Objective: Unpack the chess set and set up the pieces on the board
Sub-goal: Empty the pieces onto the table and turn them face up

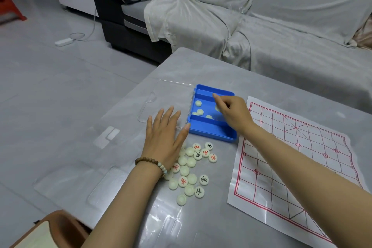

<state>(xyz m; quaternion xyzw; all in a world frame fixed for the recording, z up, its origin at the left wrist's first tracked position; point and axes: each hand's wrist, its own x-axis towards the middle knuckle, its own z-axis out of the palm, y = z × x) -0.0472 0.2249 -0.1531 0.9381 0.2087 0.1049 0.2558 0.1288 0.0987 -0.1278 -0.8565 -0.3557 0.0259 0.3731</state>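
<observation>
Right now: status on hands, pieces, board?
Left hand open, flat beside blue tray. Right hand reaching in tray's middle compartment; grip unclear. Few pieces in tray, pile on table, none on board. Right forearm crosses board.

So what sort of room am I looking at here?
Most likely a home living room: a cloth-draped sofa stands behind the grey table, and a white power strip with its cord lies on the floor.

Your right hand (235, 115) hides its curled fingertips inside the blue tray (211, 133), so any pinch is unreadable; your left hand (164, 137) covers the pile of pieces (190, 169) at its 10 o'clock; the board (302, 157) is cropped at frame 5 o'clock.
</observation>
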